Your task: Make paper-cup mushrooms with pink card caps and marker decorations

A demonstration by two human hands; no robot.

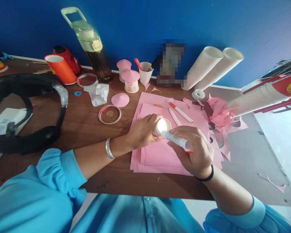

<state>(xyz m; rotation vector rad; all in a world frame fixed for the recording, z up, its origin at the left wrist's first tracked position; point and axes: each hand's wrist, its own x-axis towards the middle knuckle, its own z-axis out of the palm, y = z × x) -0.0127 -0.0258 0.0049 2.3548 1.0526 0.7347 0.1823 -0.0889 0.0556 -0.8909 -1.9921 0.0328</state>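
Observation:
My left hand point(145, 131) is wrapped round a small white paper cup point(163, 125), its round end tilted up toward me. In my right hand point(196, 149) is a clear-and-white glue stick point(176, 139), whose tip meets the cup's near rim. Both hands are over a stack of pink paper sheets point(155, 158). On the sheets beyond them lie an orange-and-white marker point(181, 112) and a white marker point(175, 117). A loose pink paper cone point(120, 100) rests on the table, near two cups with pink cone roofs point(131, 82).
Stacked paper cups point(205, 68) lean on the blue wall, right of a cup of pens point(145, 73). Pink scraps point(223, 116) lie at the right. A tall bottle point(94, 48), tape rings point(110, 115), an orange cup point(61, 69) and a black headset point(26, 142) occupy the left.

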